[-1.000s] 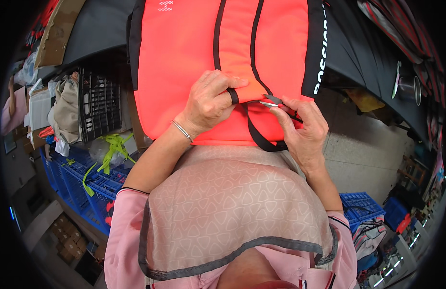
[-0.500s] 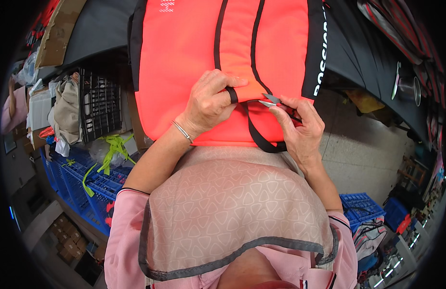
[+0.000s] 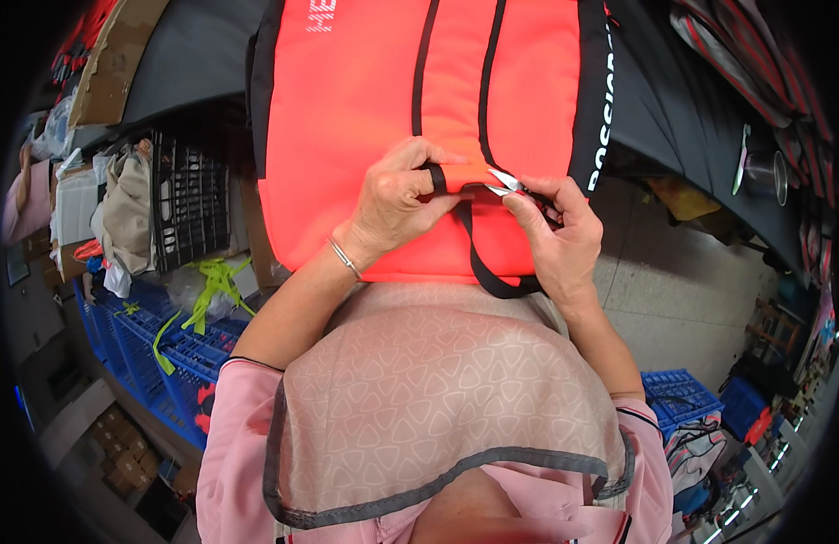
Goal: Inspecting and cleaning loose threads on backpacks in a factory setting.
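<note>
A bright coral-red backpack with black side panels lies in front of me, its near edge against my apron. My left hand pinches the lower end of the padded shoulder strap, folding its black-trimmed edge up. In my right hand is a pair of thread snips. Their silver blades are apart, with the tips at the strap's end, next to my left fingers. Below them a loop of black webbing hangs over the backpack. The snips' handles are mostly hidden by my right fingers.
On the left stand a black crate, blue plastic crates and yellow-green strips. A metal cup sits on the dark-covered table at right. Another blue crate is low on the right. Part of another person shows far left.
The snips' blades have turned slightly and stand further over the strap's end. The backpack has shifted a little, and my left hand has lowered slightly with the strap.
</note>
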A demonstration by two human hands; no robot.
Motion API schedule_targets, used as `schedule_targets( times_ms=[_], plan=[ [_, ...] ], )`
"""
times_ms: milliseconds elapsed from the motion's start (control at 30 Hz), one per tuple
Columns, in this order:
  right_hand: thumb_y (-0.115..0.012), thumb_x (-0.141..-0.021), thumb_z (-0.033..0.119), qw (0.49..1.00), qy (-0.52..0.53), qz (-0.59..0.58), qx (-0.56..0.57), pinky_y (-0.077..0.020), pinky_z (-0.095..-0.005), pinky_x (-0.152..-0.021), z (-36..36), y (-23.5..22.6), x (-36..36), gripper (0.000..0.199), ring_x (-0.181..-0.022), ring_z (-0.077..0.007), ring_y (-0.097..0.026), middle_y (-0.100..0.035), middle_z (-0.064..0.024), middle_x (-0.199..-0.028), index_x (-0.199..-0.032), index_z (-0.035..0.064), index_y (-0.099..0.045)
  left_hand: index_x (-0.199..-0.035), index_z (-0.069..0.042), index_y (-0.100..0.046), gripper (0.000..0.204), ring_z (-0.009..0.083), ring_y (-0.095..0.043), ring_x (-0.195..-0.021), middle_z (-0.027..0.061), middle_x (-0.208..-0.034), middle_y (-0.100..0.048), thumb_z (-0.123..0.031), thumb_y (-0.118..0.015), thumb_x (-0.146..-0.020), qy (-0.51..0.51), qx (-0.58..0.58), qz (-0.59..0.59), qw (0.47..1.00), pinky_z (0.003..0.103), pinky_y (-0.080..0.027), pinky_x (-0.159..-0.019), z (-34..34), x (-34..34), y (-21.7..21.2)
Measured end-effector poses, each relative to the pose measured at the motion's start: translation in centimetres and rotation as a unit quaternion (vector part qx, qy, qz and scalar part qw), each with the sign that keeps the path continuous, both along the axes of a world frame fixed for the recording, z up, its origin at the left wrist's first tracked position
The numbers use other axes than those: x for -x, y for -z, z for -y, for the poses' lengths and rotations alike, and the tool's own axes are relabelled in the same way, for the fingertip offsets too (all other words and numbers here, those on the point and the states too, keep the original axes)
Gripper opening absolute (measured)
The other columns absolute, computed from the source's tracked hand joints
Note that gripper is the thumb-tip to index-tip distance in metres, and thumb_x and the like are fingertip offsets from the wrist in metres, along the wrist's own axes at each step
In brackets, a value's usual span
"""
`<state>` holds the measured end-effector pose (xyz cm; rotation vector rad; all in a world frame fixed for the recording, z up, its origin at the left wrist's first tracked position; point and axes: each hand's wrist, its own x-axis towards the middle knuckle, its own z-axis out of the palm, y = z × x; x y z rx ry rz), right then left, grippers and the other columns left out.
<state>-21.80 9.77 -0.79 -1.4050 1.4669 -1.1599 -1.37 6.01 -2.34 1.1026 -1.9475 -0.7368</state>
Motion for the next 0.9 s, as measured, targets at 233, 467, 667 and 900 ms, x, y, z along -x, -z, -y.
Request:
schedule_targets(
  times_ms=[233,467,667,900],
  plan=[
    [-0.076,-0.085,0.009,0.985,-0.026,0.115,-0.125,-0.0488,-0.0213,-0.067,1.6,-1.9,0.9,0.02,-0.075,-0.0068,-0.061,-0.069,-0.0043,-0.085,-0.098,-0.0029,-0.065,-0.083,-0.002,-0.076,0.017,0.0162,-0.062,-0.075,0.0066,-0.084,-0.065,-0.009,-0.085,-0.07,0.032,-0.126,-0.031,0.991,0.029,-0.051,-0.065,0.8,0.2,-1.2],
    [-0.077,-0.084,0.01,0.997,-0.038,-0.051,-0.051,-0.0496,-0.022,-0.067,2.6,-2.2,1.4,0.022,-0.076,-0.0069,-0.061,-0.068,-0.004,-0.086,-0.098,-0.0031,-0.065,-0.084,-0.004,-0.077,0.018,0.0161,-0.062,-0.076,0.0051,-0.081,-0.064,-0.011,-0.085,-0.07,0.025,-0.135,-0.019,0.99,0.029,-0.051,-0.066,1.2,0.4,-2.0],
    [-0.073,-0.089,0.013,0.932,-0.058,0.29,-0.212,-0.0476,-0.0212,-0.069,3.8,-3.0,1.9,0.023,-0.075,-0.0064,-0.058,-0.067,-0.0042,-0.084,-0.103,-0.0022,-0.063,-0.087,-0.004,-0.077,0.017,0.0141,-0.06,-0.077,0.0036,-0.08,-0.064,-0.009,-0.083,-0.072,0.042,-0.184,-0.061,0.98,0.028,-0.05,-0.069,1.2,0.9,-0.4],
    [-0.072,-0.091,0.017,0.987,-0.022,0.12,-0.102,-0.0437,-0.0191,-0.064,4.3,-3.9,2.2,0.024,-0.075,-0.0049,-0.056,-0.067,-0.0049,-0.083,-0.103,-0.0026,-0.063,-0.094,-0.006,-0.078,0.021,0.0133,-0.058,-0.084,0.004,-0.085,-0.069,-0.011,-0.082,-0.074,0.026,-0.27,-0.11,0.956,0.03,-0.049,-0.079,1.8,0.6,-1.0]
  ],
)
